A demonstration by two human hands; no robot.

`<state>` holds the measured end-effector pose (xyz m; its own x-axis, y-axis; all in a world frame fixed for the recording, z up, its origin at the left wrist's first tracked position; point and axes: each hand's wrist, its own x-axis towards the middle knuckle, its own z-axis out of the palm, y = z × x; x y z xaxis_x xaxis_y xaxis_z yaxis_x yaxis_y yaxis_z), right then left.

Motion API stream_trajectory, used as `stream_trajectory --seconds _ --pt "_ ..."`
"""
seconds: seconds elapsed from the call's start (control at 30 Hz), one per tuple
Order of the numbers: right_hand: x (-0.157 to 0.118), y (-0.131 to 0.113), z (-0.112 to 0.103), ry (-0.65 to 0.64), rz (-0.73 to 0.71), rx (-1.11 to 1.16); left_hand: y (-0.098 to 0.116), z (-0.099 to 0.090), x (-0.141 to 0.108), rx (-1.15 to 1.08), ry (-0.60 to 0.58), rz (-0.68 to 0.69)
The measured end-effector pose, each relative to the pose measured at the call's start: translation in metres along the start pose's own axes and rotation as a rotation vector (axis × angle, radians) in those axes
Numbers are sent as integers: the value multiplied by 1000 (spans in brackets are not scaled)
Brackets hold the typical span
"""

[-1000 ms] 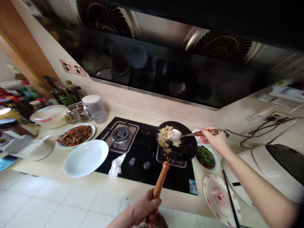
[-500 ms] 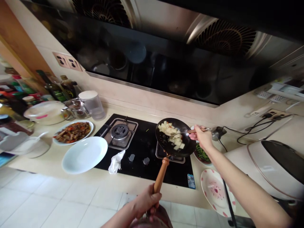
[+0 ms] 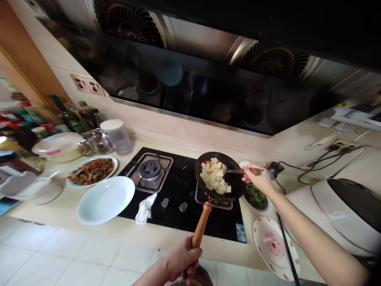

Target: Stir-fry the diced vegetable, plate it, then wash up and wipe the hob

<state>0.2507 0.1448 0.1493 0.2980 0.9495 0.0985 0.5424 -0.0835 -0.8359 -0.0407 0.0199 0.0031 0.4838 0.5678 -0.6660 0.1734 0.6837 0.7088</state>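
My left hand [image 3: 185,258] is wrapped round the wooden handle of a black wok [image 3: 238,186], which sits over the right burner of the black gas hob [image 3: 175,182]. Pale diced pieces, perhaps potato, with a few orange bits [image 3: 214,176] lie in the wok's left half. In my right hand [image 3: 257,178] is a spatula [image 3: 235,171] with a wooden handle; its metal end reaches in among the pieces, so its tip is hidden. A plate of green vegetables [image 3: 256,194] stands just right of the wok, partly behind my right forearm.
A pale oval plate [image 3: 105,200] overlaps the counter and hob's left edge, beside a dish of cooked food [image 3: 93,171]. A crumpled white tissue [image 3: 145,208] lies on the hob. At right are a spotted plate [image 3: 263,248] and a white rice cooker [image 3: 333,214]. The range hood [image 3: 178,91] hangs above.
The spatula has drawn back to the right in my right hand. The pale pieces are gathered more closely at the wok's left. My left hand keeps its grip on the handle.
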Motion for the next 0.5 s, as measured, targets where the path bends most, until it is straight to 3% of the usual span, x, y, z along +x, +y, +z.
stream_trajectory --seconds 0.13,0.23,0.3,0.4,0.5 --pt "-12 -4 -8 -100 -401 -320 -2 -2 3 -1 14 12" --pt "-25 7 3 -104 -623 -533 -3 -5 5 12 14 29" --pt "-38 21 21 -178 -691 -590 -3 -6 5 20 7 19" --pt "-64 35 42 -411 -774 -658 -2 -7 4 6 -3 -1" --pt "-86 25 26 -572 -777 -694 -1 -7 3 -20 3 3"
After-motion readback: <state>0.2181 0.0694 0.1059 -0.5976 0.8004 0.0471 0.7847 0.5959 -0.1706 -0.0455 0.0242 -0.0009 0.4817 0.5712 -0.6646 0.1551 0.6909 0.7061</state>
